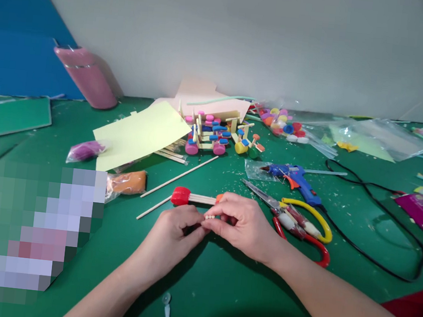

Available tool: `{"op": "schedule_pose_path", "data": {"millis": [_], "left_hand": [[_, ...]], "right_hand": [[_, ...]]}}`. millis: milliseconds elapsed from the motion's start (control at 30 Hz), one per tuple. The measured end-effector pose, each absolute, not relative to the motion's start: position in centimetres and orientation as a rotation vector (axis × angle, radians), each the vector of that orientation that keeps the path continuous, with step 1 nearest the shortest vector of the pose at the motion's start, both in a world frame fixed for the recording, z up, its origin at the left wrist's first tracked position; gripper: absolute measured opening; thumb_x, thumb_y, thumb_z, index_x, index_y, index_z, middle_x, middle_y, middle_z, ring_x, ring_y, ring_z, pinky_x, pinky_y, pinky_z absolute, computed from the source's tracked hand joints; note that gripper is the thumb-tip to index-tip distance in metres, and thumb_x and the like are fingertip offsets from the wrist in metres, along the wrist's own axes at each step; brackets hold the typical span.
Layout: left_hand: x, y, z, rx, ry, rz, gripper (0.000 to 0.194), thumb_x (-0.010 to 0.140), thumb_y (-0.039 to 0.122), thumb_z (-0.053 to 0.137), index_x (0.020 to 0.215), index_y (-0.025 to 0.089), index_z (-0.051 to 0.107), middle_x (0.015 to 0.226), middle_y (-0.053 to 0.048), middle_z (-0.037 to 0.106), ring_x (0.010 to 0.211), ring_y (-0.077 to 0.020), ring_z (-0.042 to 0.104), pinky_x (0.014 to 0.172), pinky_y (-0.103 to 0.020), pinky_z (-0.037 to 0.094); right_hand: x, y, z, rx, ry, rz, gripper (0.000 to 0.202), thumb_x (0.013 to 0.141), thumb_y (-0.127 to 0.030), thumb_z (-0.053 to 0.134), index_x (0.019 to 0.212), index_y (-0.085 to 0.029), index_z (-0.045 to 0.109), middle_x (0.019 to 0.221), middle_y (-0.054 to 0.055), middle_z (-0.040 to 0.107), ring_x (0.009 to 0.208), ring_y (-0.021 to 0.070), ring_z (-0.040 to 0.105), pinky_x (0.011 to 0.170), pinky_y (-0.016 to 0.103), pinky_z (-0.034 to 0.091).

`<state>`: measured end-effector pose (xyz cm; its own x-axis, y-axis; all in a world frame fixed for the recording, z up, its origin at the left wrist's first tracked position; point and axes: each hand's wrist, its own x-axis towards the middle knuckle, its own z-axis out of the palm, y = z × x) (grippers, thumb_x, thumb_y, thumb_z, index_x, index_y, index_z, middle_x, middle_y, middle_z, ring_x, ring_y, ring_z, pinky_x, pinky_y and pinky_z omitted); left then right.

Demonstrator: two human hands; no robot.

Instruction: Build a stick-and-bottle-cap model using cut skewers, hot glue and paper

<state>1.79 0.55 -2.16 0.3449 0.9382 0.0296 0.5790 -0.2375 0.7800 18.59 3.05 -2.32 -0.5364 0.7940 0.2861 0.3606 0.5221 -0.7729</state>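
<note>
1. While pale sticks [210, 217] poke out between the 2 hands, their long axis is hidden.
2. Right hand [244, 225] pinches them from the right; left hand [179, 236] meets it, grip unclear.
3. Just beyond, a red-and-orange stick piece [200, 198] lies crosswise.

Two hands, one left hand [181, 231] and one right hand [248, 225], share one stick bundle [209, 217], its pale ends too small to count surely. There are two loose wooden sticks [179, 177], two wrapped clay packets [129, 181], one purple and one orange, one blue glue gun [300, 181], one pair of scissors [266, 195] with two handle loops, one pink bottle [88, 78], one pale yellow sheet [142, 133] and one magenta power strip [417, 214]. The wheeled stick models [206, 137] and bagged coloured caps [280, 120] overlap too much for a count.
</note>
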Motion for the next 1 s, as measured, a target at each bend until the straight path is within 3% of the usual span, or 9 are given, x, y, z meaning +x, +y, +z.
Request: {"op": "schedule_pose_path", "data": {"millis": [500,1000], "left_hand": [[2.55,0.16,-3.01,1.857,1.391,0.799,0.029,0.076,0.021,0.046,0.048,0.017,0.041,0.050,0.003,0.043,0.052,-0.0106,0.041,0.051,-0.021,0.033],[2.36,0.15,-2.96,1.892,1.386,0.730,0.029,0.077,0.022,0.046,0.048,0.017,0.047,0.050,0.002,0.047,0.055,-0.0123,0.041,0.057,-0.024,0.033]], "right_hand": [[18.46,2.90,-2.23,-0.952,-2.117,0.950,0.008,0.078,-0.021,0.062,0.081,-0.016,0.068,0.078,0.002,0.056,0.065,0.0105,0.052,0.060,0.022,0.040],[18.47,2.67,-2.17,-0.937,-2.111,0.975,0.007,0.078,-0.020,0.062,0.078,-0.015,0.067,0.074,0.001,0.054,0.065,0.0110,0.051,0.059,0.022,0.039]]}}
